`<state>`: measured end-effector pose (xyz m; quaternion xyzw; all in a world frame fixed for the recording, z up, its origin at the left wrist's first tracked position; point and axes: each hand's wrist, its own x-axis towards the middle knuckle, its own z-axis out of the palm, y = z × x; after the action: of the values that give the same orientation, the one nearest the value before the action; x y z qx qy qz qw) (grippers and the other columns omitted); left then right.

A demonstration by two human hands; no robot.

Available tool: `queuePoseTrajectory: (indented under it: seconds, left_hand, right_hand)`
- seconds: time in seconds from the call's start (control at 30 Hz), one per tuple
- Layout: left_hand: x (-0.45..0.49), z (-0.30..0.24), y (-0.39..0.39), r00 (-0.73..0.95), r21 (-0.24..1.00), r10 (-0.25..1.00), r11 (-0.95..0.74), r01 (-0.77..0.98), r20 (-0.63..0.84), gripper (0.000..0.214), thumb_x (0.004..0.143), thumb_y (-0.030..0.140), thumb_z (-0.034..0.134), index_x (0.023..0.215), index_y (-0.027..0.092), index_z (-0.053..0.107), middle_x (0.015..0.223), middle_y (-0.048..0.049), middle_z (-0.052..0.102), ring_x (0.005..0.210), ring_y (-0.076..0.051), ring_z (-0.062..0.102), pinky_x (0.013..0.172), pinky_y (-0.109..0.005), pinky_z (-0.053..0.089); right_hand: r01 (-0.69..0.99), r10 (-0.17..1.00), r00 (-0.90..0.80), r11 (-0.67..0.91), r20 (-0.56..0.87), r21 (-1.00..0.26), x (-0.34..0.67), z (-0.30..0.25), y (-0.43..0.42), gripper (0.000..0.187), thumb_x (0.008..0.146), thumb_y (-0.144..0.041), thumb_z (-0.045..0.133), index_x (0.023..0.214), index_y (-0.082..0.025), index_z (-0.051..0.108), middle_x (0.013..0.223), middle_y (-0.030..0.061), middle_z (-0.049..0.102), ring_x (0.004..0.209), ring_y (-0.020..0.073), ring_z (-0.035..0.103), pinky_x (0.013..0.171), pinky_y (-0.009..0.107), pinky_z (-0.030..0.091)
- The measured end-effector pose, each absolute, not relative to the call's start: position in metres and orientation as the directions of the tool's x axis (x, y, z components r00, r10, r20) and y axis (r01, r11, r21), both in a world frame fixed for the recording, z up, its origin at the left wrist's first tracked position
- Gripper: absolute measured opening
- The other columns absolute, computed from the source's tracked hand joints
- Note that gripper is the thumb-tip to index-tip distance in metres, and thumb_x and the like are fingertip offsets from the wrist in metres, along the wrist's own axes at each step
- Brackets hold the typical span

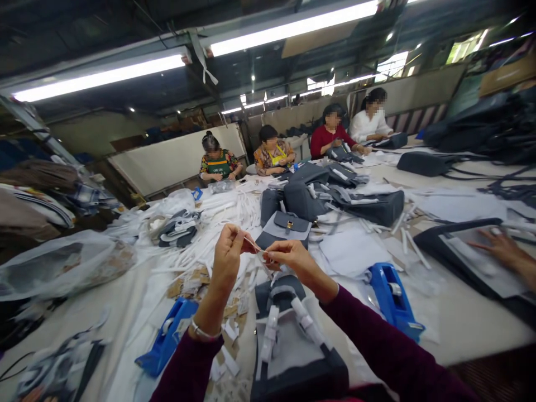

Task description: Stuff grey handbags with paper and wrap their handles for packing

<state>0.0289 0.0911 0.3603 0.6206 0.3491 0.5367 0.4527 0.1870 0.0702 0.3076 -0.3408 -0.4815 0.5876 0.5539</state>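
My left hand (228, 252) and my right hand (290, 255) are raised close together over the table. Both are pinched on a thin pale strip (253, 244) that runs between them; its exact kind is too small to make out. Directly below lies a dark grey backpack (299, 368), its straps toward me. White wrapping (271, 329) covers parts of the straps, and a pale sheet (288, 349) lies beneath them. To the left is a blue tape dispenser (167, 335), and a second blue tape dispenser (396, 304) stands to the right.
Dark bags (307, 198) are heaped ahead amid white paper strips (234, 215). Cardboard scraps (195, 285) and a clear plastic bag (71, 262) lie left. At right, another person's hand (505, 248) rests on a dark bag (452, 257). Several people sit across the table.
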Motion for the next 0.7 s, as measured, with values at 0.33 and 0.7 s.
queuePoseTrajectory:
  seconds: [0.33, 0.7]
  left_hand:
    - [0.038, 0.357, 0.088, 0.286, 0.964, 0.926, -0.203, -0.174, 0.247, 0.019, 0.088, 0.035, 0.054, 0.082, 0.02, 0.044, 0.08, 0.0026, 0.057, 0.047, -0.005, 0.05, 0.042, -0.017, 0.034]
    - [0.054, 0.359, 0.078, 0.305, 0.993, 0.945, -0.094, -0.078, 0.113, 0.034, 0.072, 0.047, 0.072, 0.086, 0.02, 0.057, 0.084, -0.0016, 0.063, 0.053, -0.011, 0.055, 0.034, -0.019, 0.04]
  right_hand:
    - [-0.281, 0.983, -0.086, 0.132, 0.162, -0.951, 0.197, 0.303, 0.069, 0.016, 0.066, -0.029, 0.071, 0.071, -0.014, 0.071, 0.068, 0.0009, 0.064, 0.065, 0.012, 0.054, 0.062, 0.025, 0.039]
    - [-0.308, 0.913, -0.174, 0.305, 0.369, -0.901, 0.201, 0.291, 0.059, 0.027, 0.059, -0.04, 0.078, 0.078, -0.023, 0.068, 0.099, -0.0025, 0.067, 0.095, 0.0175, 0.06, 0.082, 0.027, 0.044]
